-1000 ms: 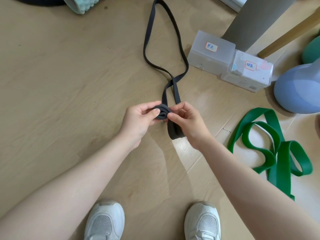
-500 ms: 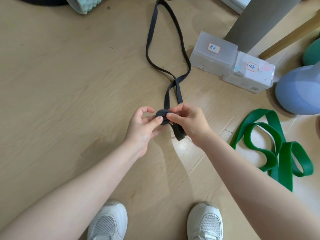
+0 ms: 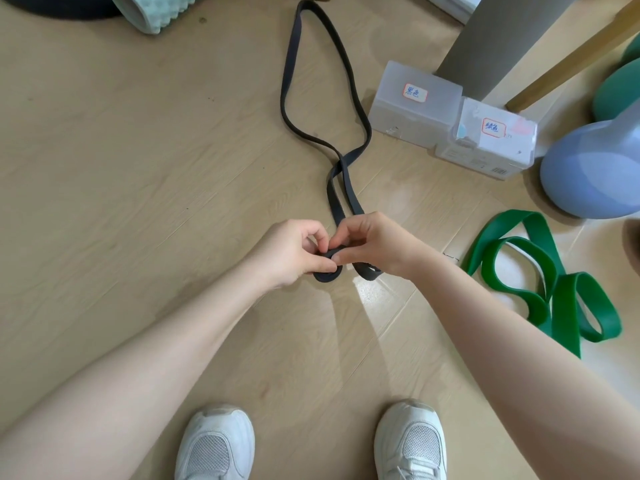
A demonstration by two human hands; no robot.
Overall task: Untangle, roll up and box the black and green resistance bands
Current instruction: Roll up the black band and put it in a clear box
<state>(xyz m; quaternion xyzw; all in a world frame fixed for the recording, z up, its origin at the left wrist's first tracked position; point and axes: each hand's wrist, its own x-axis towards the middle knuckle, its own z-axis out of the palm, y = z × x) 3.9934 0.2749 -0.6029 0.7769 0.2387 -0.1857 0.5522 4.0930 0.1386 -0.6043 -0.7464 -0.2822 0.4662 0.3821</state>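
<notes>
Left hand (image 3: 289, 252) and right hand (image 3: 372, 242) both pinch the black band (image 3: 291, 74) coil; loose end trails on floor; green band (image 3: 561, 289) lies to the right

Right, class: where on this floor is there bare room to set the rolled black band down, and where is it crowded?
Bare floor lies left of the black band, below the foam roller. Another patch lies between the two shoes. It is crowded on the right: two boxes, the green band and a blue weight.
</notes>
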